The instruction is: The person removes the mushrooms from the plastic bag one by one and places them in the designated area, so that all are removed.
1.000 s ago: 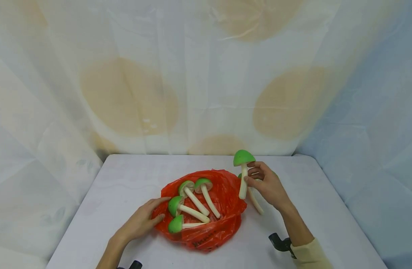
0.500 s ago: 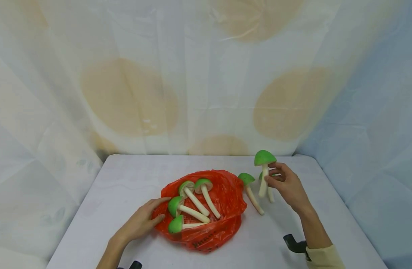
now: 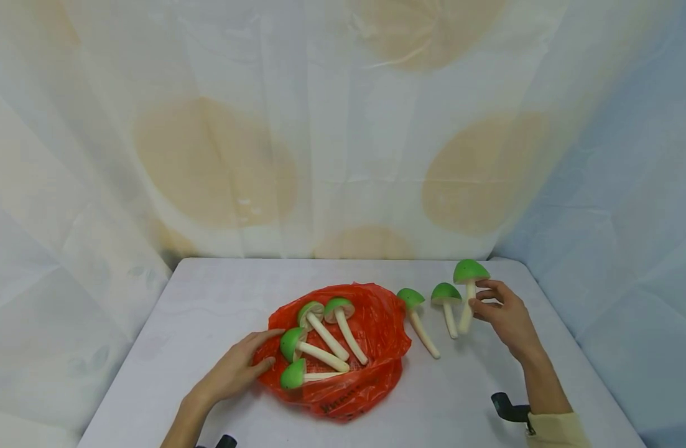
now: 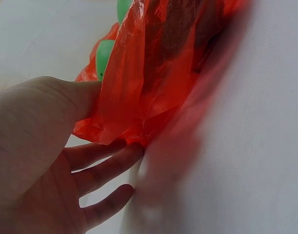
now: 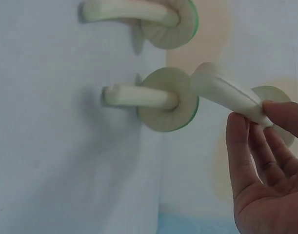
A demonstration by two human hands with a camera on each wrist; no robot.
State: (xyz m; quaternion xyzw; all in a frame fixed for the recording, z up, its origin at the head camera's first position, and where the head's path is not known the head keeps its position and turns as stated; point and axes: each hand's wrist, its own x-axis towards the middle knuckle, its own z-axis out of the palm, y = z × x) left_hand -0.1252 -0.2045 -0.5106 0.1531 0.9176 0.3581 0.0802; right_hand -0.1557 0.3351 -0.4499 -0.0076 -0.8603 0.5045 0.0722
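My right hand point(image 3: 506, 320) pinches the stem of a green-capped, pale-stemmed mushroom point(image 3: 469, 272), cap up, over the right side of the table. In the right wrist view its stem point(image 5: 231, 97) sits between thumb and fingers. To its left, two like mushrooms lie on the table: a shorter one point(image 3: 446, 295) and a longer one point(image 3: 423, 333) near the bag. My left hand point(image 3: 236, 367) holds the left rim of a red plastic bag point(image 3: 384, 330), thumb at the top edge and fingers beneath, as the left wrist view shows. Several mushrooms point(image 3: 326, 339) lie in the bag's open mouth.
The white table point(image 3: 219, 292) has a far edge against a hanging sheet with tan circles point(image 3: 219, 162). A bluish sheet point(image 3: 611, 249) hangs along the right side. A dark wrist camera mount point(image 3: 509, 407) sticks out by my right wrist.
My right hand has carried its mushroom rightward, away from the bag, and slightly lower. The two mushrooms on the table have come into full sight. My left hand and the bag have stayed put.
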